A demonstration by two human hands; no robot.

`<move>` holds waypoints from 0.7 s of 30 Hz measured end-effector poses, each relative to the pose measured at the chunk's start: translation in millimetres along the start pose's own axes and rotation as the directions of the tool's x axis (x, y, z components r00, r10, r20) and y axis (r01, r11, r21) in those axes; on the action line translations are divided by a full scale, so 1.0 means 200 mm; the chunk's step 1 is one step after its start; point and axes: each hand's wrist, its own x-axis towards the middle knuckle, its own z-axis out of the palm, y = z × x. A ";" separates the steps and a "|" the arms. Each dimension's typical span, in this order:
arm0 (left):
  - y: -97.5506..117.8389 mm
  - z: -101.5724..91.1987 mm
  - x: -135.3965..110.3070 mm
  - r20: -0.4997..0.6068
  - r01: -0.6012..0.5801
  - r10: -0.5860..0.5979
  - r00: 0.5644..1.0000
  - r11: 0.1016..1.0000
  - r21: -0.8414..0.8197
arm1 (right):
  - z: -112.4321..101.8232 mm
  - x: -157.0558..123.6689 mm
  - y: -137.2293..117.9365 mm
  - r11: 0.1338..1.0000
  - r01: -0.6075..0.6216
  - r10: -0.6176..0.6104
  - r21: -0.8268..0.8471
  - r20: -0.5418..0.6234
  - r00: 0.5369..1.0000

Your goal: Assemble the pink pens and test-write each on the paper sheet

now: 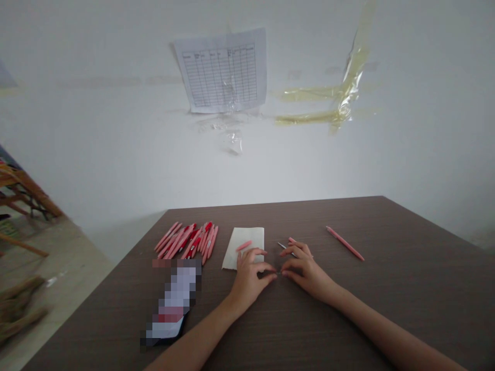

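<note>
There is one white napkin (247, 240), one short pink pen piece (244, 246), one lone pink pen (345, 243), one printed sheet (222, 70), and one packed pile of pens (187, 240), well over ten but too crowded to count exactly.

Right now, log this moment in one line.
left hand: fingertips meeting right hand | pen part: at right hand | pen pile: left of hands | all on table

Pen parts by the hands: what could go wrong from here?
1. The small pink piece lies loose on the white paper, just beyond the left hand. A finger sweep could flick it away.
2. The thin rod by the right hand might roll or get knocked aside.
3. The lone pink pen lies apart from the pen pile and could be overlooked.
</note>
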 end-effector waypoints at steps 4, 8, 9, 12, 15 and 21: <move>0.00 0.00 0.00 0.005 0.003 -0.003 1.000 1.000 0.005 | 0.00 0.00 -0.01 1.000 -0.006 0.007 -0.006 0.010 1.000; 0.01 -0.01 0.01 0.007 0.009 -0.009 1.000 1.000 0.004 | -0.01 0.01 -0.01 1.000 0.002 -0.002 -0.006 0.018 1.000; 0.02 -0.01 0.01 0.008 0.010 -0.010 1.000 1.000 0.006 | -0.01 0.01 -0.01 1.000 0.004 -0.004 -0.007 0.015 1.000; 0.02 -0.02 0.01 0.004 0.007 -0.007 1.000 1.000 0.018 | -0.01 0.01 -0.02 1.000 0.013 -0.013 -0.011 0.008 1.000; 0.02 -0.02 0.01 -0.013 -0.013 0.014 1.000 1.000 0.016 | -0.02 0.01 -0.01 1.000 0.025 -0.025 -0.010 0.005 1.000; -0.01 -0.02 0.01 -0.057 -0.050 0.049 0.997 0.999 -0.011 | -0.05 -0.01 0.10 0.986 0.032 -0.051 -0.165 -0.115 0.992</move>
